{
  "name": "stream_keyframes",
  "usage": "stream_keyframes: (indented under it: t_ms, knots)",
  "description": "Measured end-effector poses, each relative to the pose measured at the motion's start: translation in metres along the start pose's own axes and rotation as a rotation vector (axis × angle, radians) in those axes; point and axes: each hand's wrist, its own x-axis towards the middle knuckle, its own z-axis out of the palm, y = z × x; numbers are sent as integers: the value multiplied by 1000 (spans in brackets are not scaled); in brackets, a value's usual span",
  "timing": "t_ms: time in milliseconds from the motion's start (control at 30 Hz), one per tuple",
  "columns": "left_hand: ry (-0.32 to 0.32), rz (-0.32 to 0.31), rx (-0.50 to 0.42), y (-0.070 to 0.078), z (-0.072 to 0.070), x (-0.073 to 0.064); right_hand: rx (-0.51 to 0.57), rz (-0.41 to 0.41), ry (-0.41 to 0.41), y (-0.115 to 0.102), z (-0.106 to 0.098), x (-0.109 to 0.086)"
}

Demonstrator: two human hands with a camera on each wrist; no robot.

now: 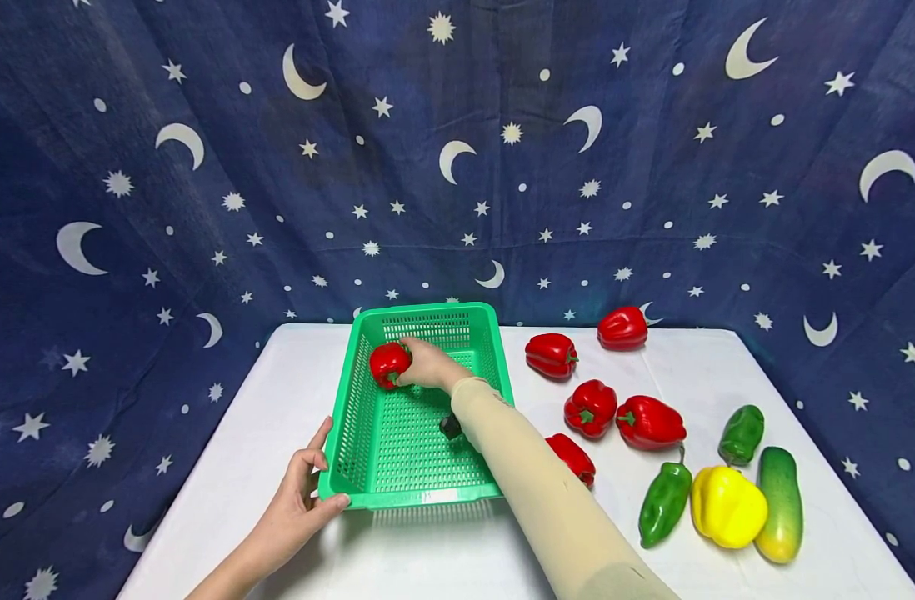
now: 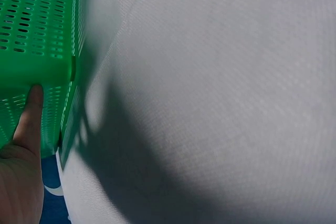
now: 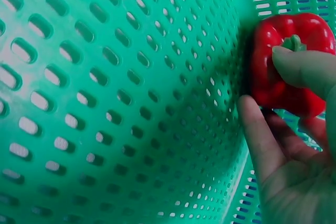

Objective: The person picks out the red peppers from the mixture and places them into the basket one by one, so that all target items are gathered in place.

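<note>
A green perforated plastic basket (image 1: 386,501) stands on the white table. My left hand (image 1: 296,502) grips its near left corner, thumb at the front rim and fingers along the left side; the left wrist view shows that thumb (image 2: 32,114) against the basket wall. Inside the basket, toward the far left, my right hand (image 1: 432,367) holds a red bell pepper (image 1: 387,364). In the right wrist view, the thumb lies by the pepper's green stem (image 3: 294,41), while the fingers are below the pepper (image 3: 315,30), close to the perforated wall.
Several red bell peppers lie right of the basket, one (image 1: 572,458) partly hidden by my right sleeve (image 1: 532,467). Farther right are two green peppers (image 1: 665,504), a yellow bell pepper (image 1: 728,507) and a green-yellow cucumber-like vegetable (image 1: 781,504). A star-and-moon cloth (image 1: 397,167) hangs behind.
</note>
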Motion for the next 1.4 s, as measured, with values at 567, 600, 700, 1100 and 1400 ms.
stream_keyframes:
  t_ms: [567, 600, 700, 1100, 1400]
  knots:
    - [6, 1, 5, 0, 1, 1, -124, -7, 50, -6, 4, 0]
    - [6, 3, 8, 0, 1, 1, -123, 2, 41, -6, 3, 0]
    - [9, 4, 19, 1, 1, 1, -119, 20, 10, -8, -1, -3]
    - [9, -23, 37, -2, 0, 1, -194, 21, -134, -14, -35, -22]
    - [12, -41, 40, -1, 1, 1, -218, -80, -175, -18, -70, -42]
